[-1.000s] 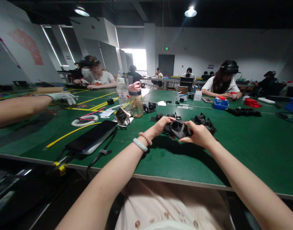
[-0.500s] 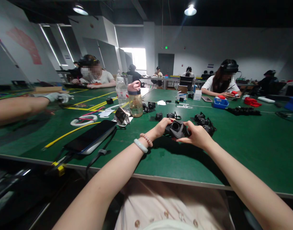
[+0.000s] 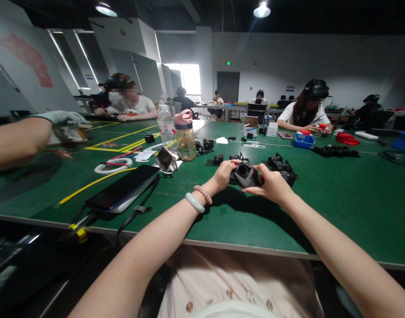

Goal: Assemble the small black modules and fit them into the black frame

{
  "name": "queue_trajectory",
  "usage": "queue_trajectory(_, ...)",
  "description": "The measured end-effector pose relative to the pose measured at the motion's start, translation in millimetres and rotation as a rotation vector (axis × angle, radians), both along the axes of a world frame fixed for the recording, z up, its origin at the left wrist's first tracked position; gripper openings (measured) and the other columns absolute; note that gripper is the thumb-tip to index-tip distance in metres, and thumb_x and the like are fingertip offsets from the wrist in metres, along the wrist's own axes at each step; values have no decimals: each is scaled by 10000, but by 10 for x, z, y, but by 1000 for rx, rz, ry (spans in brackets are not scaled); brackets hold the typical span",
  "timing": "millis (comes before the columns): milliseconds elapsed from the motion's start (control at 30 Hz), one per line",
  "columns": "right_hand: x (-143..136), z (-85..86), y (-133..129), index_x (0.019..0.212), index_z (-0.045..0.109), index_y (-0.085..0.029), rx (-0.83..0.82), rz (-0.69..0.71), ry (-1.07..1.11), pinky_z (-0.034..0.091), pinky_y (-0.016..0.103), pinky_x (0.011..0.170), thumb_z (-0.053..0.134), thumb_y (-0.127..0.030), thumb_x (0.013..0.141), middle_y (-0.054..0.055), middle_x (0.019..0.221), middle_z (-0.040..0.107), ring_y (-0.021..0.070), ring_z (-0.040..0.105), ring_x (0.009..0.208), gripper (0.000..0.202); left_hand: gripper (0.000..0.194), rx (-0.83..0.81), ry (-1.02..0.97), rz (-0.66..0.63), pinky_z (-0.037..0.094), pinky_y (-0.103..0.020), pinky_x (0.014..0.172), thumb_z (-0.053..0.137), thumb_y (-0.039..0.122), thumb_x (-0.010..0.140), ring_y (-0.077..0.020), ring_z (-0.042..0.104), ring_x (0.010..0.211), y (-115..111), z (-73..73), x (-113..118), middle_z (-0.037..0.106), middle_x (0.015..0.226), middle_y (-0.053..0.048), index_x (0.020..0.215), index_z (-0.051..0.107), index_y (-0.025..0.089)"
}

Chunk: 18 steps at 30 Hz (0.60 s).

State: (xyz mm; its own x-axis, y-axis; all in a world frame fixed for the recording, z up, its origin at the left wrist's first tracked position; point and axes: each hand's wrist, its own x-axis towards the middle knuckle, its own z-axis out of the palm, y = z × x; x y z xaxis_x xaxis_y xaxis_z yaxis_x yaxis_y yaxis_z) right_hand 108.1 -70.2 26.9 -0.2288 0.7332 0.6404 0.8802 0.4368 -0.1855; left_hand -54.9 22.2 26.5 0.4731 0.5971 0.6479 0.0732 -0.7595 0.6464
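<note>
Between my two hands, just above the green table, is a black angular part with a round opening [image 3: 244, 172]. My left hand [image 3: 224, 175] is closed on its left side, with a bead bracelet and a pale bangle on that wrist. Closed on its right side is my right hand [image 3: 271, 182], thumb on top and fingers beneath. What exactly the part is I cannot make out. Right behind my right hand lies a cluster of black jointed parts [image 3: 282, 165]. Smaller black parts [image 3: 219, 159] rest beyond my left hand.
A tumbler with a pink lid [image 3: 185, 137] and a clear plastic bottle [image 3: 166, 123] stand left of centre. Nearer are a phone on a stand [image 3: 166, 160], a large dark tablet-like device [image 3: 123, 187] and cables. A co-worker's gloved hand [image 3: 65, 118] reaches in from the left. A blue bin [image 3: 303, 140] stands at right.
My hands keep hold of the black part, which looks slightly turned. The gloved hand at the left has moved left and up. The whole view has shifted slightly.
</note>
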Motion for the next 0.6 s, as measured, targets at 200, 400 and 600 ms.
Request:
queue_trajectory(200, -17, 4, -10, 958, 438, -144, 31, -13, 13, 288, 192, 409, 517, -619, 606, 35, 619, 557, 135, 518, 464, 597, 400, 20, -8, -43, 413, -291, 767, 259, 309, 796, -175, 547, 833, -92, 50, 4, 620, 879, -83, 839, 589, 88)
queue_trajectory(400, -23, -7, -2, 958, 440, -141, 53, -16, 35, 291, 190, 407, 523, -615, 601, 33, 607, 561, 131, 516, 454, 599, 400, 53, -6, -15, 416, -280, 735, 249, 315, 800, -168, 541, 814, -139, 38, 3, 607, 888, -86, 898, 567, 91)
queue_trajectory(600, -49, 1, -15, 971, 434, -136, 63, -12, 75, 281, 188, 400, 524, -614, 599, 39, 615, 573, 135, 525, 467, 612, 411, 91, -19, 42, 415, -266, 704, 241, 321, 806, -163, 544, 800, -227, 74, 16, 611, 873, -80, 912, 569, 97)
